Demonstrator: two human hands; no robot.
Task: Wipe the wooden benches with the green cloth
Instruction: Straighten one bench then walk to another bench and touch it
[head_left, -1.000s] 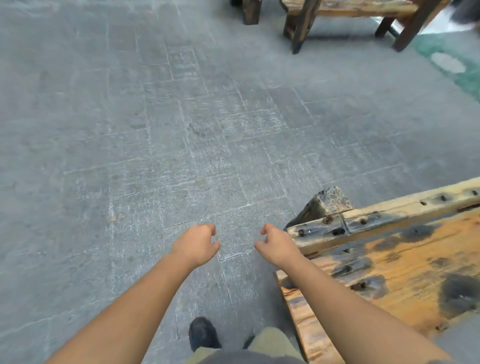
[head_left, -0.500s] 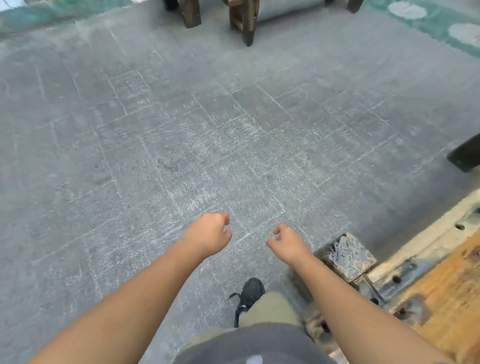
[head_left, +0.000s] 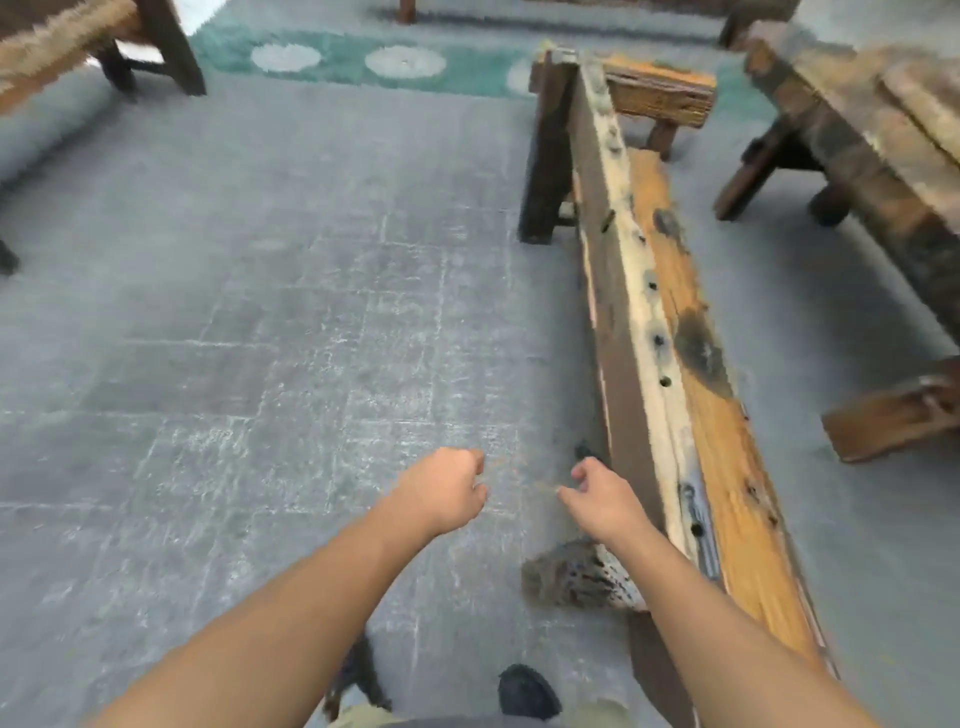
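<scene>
fingers (head_left: 467, 460) of left hand (head_left: 447, 493), right hand (head_left: 605, 501) loosely curled (beside wooden bench (head_left: 727, 441))

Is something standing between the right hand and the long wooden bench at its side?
Nothing visible does. The right hand hovers over the floor just beside the long wooden bench, with only air between them. It holds nothing, and no green cloth is in view.

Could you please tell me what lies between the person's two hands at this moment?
In the head view, only bare grey paved floor shows between the left hand and the right hand. Neither hand holds anything.
</scene>
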